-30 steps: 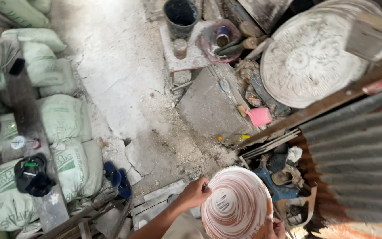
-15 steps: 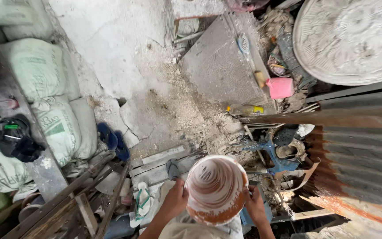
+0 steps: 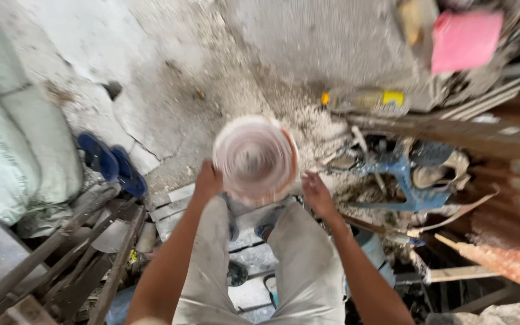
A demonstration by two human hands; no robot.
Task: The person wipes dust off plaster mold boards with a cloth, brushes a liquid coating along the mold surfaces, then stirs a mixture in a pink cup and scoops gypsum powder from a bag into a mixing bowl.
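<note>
Both hands, left (image 3: 207, 180) and right (image 3: 316, 194), clasp the round white mould (image 3: 254, 157), fingers wrapped around its sides, face upward.

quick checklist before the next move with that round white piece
1. Left hand on the round piece: ok, at its left edge.
2. Right hand on it: ok, at its lower right edge.
3. Firm grip: cannot tell, picture blurred.
4. Piece level: cannot tell.
5. Footing: not ok, planks and debris around the legs.
6. Sandals out of the way: ok, off to the left.
</note>
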